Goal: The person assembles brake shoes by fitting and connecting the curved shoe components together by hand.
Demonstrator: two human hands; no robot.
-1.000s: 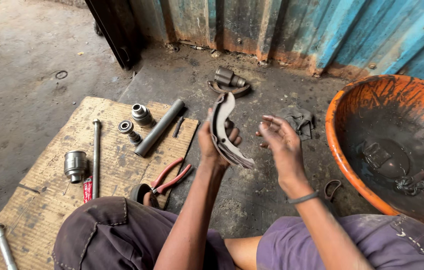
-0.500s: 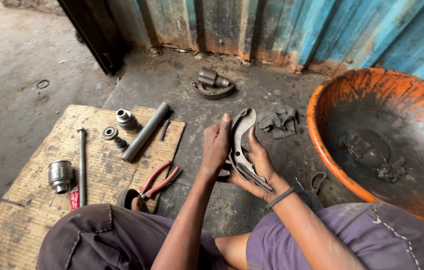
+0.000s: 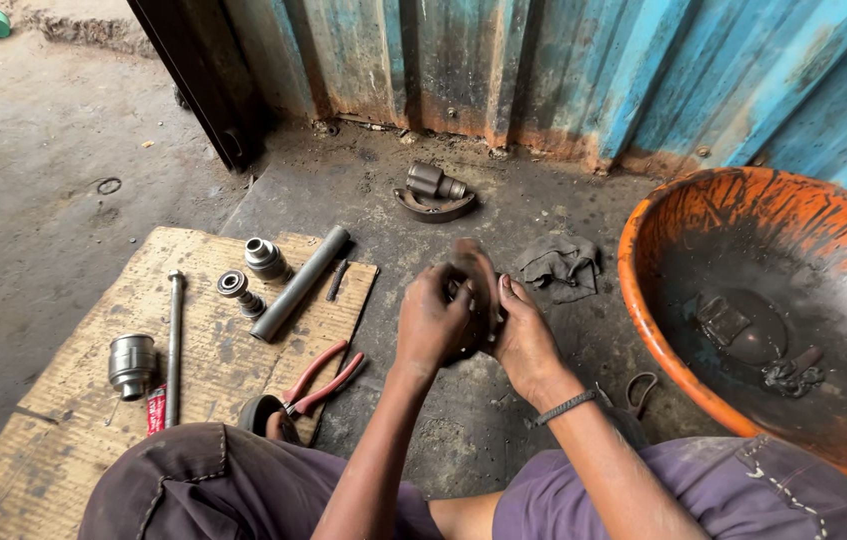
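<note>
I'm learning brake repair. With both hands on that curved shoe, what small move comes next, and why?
Probably turn the curved shoe face-up between the left hand and right hand: both clasp it edge-on, so their palms hide its surface.

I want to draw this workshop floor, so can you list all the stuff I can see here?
brake shoe: 1, dark, held between both hands
second brake shoe: 1, dark, on floor by the wall, a metal cylinder on it
basin: 1, orange, dirty, on the right, small metal parts inside
rag: 1, grey, on floor beside the basin
cardboard: 1, brown, on floor at left
tube: 1, grey, on the cardboard
pliers: 1, red handles, at the cardboard's edge
long bolt: 1, grey, on the cardboard
round metal parts: 3, silver, on the cardboard
wall: 1, blue, rusty, at the back
left hand: 1, on the brake shoe
right hand: 1, on the brake shoe, wristband on
</note>
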